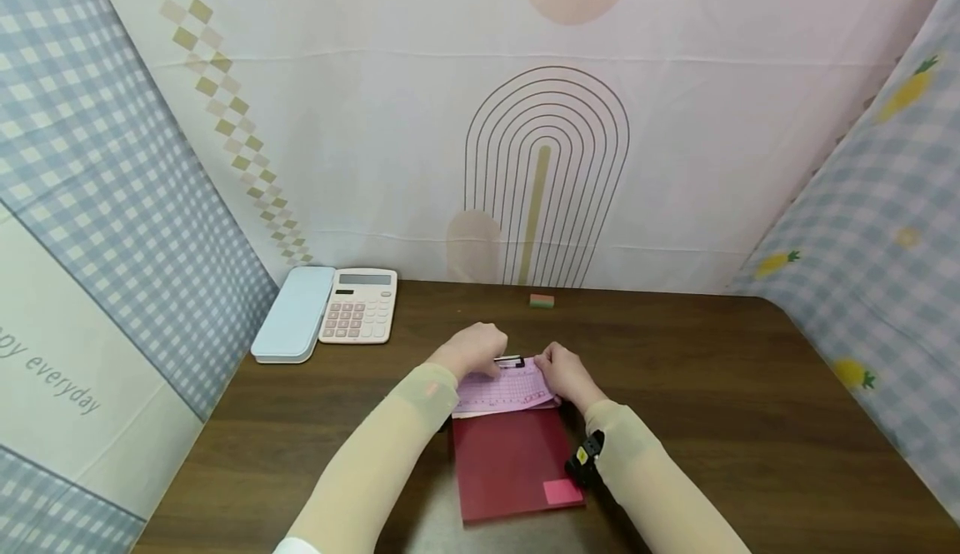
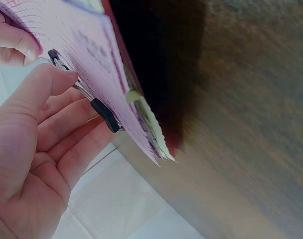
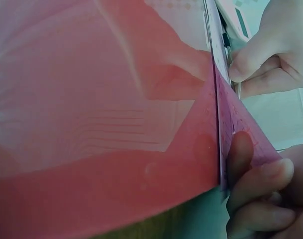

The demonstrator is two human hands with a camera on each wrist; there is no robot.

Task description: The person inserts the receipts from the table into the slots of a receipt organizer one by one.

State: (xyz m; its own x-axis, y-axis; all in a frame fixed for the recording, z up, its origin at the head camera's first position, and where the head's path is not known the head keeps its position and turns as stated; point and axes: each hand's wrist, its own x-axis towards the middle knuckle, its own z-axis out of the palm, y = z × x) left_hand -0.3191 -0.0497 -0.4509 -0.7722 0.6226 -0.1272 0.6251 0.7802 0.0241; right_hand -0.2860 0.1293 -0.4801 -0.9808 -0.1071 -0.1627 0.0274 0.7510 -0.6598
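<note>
A dark red clipboard [image 1: 510, 462] lies on the table, with a pink label [image 1: 562, 491] at its near right corner. Pink printed sheets [image 1: 506, 391] cover its far end, under a metal clip with black ends [image 2: 84, 89]. My left hand [image 1: 474, 347] pinches that clip, thumb on the near side and fingers behind in the left wrist view. At the sheets' far right corner, my right hand [image 1: 568, 375] pinches the pink paper, which bends up in the right wrist view. Paler sheets [image 2: 151, 122] show beneath the pink ones.
A light blue case [image 1: 294, 314] and a white calculator [image 1: 360, 306] lie side by side at the back left of the brown table [image 1: 712, 421]. Near the back edge is a small red and green block [image 1: 542, 301]. Patterned cloth hangs behind and at both sides.
</note>
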